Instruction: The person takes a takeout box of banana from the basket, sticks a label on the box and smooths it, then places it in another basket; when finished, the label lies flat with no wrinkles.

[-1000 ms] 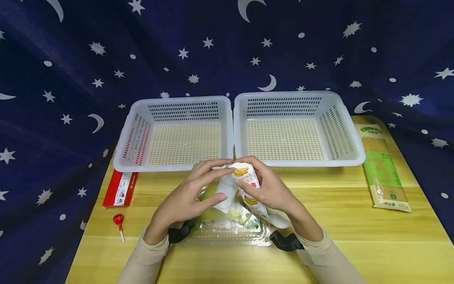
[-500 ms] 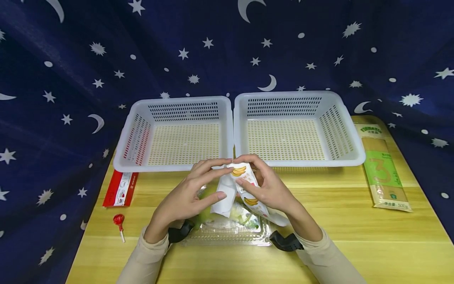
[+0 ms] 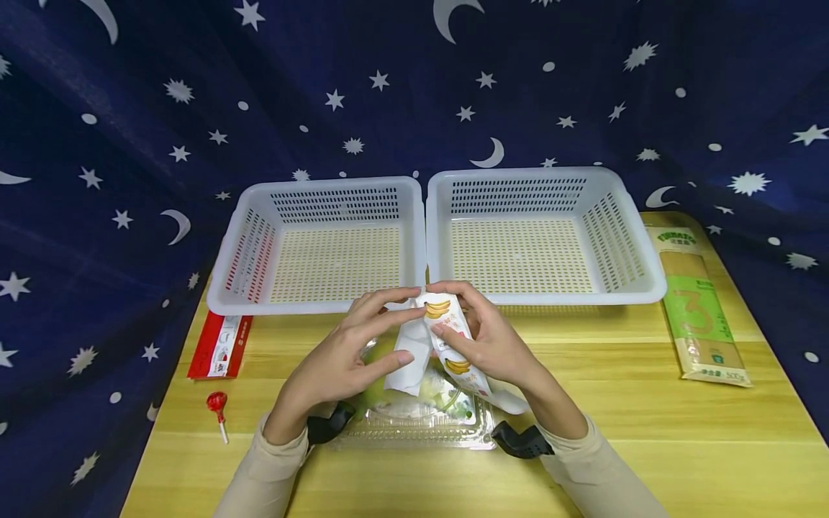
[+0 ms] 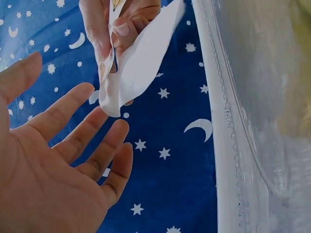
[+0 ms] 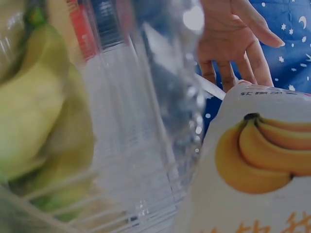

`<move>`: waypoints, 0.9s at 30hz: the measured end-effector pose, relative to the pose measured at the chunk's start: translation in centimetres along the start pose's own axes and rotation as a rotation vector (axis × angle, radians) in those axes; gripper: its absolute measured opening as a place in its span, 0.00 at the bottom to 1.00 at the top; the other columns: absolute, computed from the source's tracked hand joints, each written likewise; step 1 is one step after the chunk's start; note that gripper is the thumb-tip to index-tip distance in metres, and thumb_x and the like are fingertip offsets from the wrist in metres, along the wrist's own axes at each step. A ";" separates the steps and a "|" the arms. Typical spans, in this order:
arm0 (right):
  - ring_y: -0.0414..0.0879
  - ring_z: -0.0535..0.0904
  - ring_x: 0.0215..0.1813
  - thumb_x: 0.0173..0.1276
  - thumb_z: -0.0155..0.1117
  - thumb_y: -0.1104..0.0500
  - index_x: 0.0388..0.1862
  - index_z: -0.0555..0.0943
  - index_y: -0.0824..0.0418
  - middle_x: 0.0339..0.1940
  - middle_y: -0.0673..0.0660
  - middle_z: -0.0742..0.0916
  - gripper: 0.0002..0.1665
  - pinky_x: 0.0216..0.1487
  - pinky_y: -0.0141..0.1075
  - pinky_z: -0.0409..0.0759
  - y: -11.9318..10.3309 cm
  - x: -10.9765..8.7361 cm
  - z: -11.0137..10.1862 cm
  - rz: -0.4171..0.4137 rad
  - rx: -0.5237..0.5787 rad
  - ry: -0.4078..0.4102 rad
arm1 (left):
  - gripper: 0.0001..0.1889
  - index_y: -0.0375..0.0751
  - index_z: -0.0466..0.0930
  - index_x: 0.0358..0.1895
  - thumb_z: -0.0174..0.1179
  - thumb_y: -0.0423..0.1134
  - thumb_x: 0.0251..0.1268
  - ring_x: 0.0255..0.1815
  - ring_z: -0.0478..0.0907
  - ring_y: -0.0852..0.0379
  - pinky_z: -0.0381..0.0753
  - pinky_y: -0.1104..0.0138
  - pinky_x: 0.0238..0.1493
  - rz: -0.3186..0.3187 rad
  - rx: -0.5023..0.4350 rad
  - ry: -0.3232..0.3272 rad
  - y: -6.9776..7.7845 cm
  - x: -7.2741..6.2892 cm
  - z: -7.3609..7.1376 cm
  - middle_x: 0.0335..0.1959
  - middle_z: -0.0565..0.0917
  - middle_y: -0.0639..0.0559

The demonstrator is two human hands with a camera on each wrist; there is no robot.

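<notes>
My right hand point(image 3: 482, 338) pinches a long white packet point(image 3: 456, 360) printed with bananas between thumb and fingers. The packet is folded over at its top, and a plain white flap point(image 3: 409, 352) hangs on its left side. In the left wrist view, my left hand point(image 4: 63, 155) has its fingers spread and loosely bent, with the fingertips right at the packet's fold point(image 4: 111, 104). Below both hands lies a clear plastic clamshell box point(image 3: 421, 435). Yellow-green fruit point(image 5: 39, 97) shows inside it in the right wrist view, and the hands and packet partly cover it.
Two white plastic baskets point(image 3: 317, 308) point(image 3: 544, 296) stand side by side behind the hands. On the left are a red packet point(image 3: 220, 352), partly under the basket, and a red lollipop point(image 3: 217, 404). A noodle pack point(image 3: 702, 316) with a green label lies at the right.
The packet's plain flap has swung slightly left and toward me since a second ago, and its lower end has shifted slightly. Both hands stay almost in place.
</notes>
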State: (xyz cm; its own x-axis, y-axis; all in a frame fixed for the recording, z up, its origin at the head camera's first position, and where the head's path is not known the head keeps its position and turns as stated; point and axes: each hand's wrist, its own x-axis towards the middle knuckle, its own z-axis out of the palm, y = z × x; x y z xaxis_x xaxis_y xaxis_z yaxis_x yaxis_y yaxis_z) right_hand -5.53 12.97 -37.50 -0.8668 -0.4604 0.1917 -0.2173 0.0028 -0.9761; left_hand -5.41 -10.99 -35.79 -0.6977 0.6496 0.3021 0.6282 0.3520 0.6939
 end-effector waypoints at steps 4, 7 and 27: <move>0.33 0.68 0.21 0.69 0.62 0.68 0.67 0.69 0.60 0.59 0.61 0.76 0.28 0.22 0.25 0.73 -0.1 -0.1 -0.1 0.019 -0.091 0.033 | 0.26 0.51 0.72 0.68 0.62 0.45 0.67 0.75 0.59 0.54 0.63 0.50 0.71 0.009 0.006 0.003 0.0 0.0 0.0 0.74 0.63 0.55; 0.33 0.57 0.11 0.69 0.62 0.66 0.66 0.71 0.58 0.49 0.60 0.79 0.27 0.10 0.27 0.61 -0.2 -0.2 -0.1 0.037 -0.144 0.043 | 0.26 0.51 0.72 0.68 0.63 0.45 0.66 0.73 0.60 0.54 0.64 0.51 0.70 0.015 0.013 0.007 0.0 0.0 0.1 0.73 0.65 0.55; 0.33 0.57 0.10 0.68 0.64 0.63 0.64 0.73 0.56 0.18 0.50 0.74 0.25 0.09 0.28 0.60 0.0 -0.1 0.0 0.045 -0.162 0.020 | 0.30 0.42 0.75 0.65 0.69 0.36 0.57 0.70 0.61 0.50 0.62 0.51 0.70 0.081 -0.146 0.050 -0.1 0.2 0.2 0.67 0.72 0.51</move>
State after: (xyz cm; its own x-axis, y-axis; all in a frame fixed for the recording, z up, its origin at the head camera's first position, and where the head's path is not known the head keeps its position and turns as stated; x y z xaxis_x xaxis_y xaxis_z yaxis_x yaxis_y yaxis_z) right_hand -5.42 13.03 -37.49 -0.8856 -0.4391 0.1512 -0.2460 0.1672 -0.9548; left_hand -5.52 -10.79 -35.94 -0.6657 0.6359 0.3906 0.6289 0.1962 0.7523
